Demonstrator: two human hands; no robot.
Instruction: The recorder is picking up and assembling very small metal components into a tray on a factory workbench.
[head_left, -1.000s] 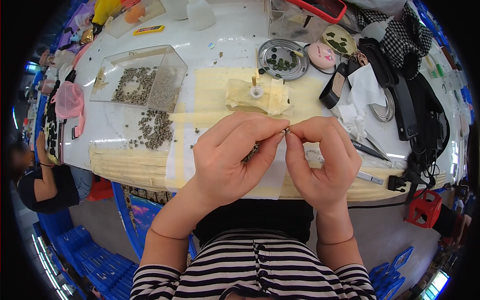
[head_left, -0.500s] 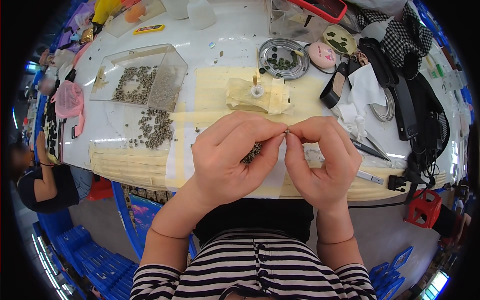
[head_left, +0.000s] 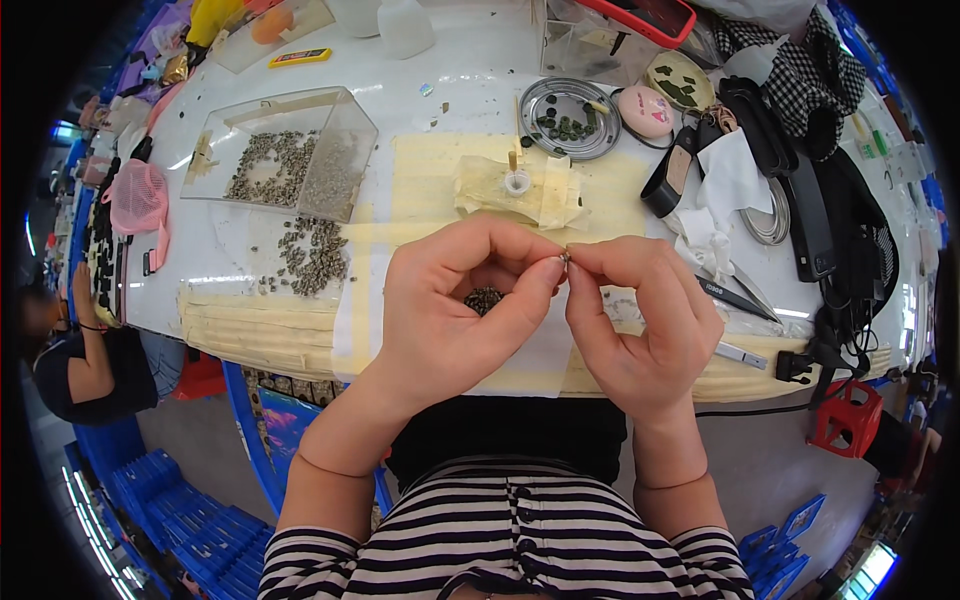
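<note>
My left hand (head_left: 455, 315) and my right hand (head_left: 645, 325) meet over the near middle of the table, both closed in a pinch. Between their fingertips is a tiny metal piece (head_left: 566, 257), too small to make out further. Beneath my left hand, partly hidden, lies a heap of small dark metal pieces (head_left: 484, 299) on white paper. Just beyond my hands sits a block wrapped in yellowish tape (head_left: 475, 190), bearing a small white cup (head_left: 516, 183) with a short stick beside it.
A see-through box (head_left: 345, 165) at the left holds many metal pieces, with more loose ones (head_left: 312, 258) near it. A round metal tin (head_left: 570, 147) with dark green pieces stands far right of centre. Scissors (head_left: 742, 295), straps (head_left: 790, 170) and cloth crowd the right.
Both hands have shifted slightly left, and the left fingers have turned a little around the tiny piece. More of the heap shows inside the left hand's curl.
</note>
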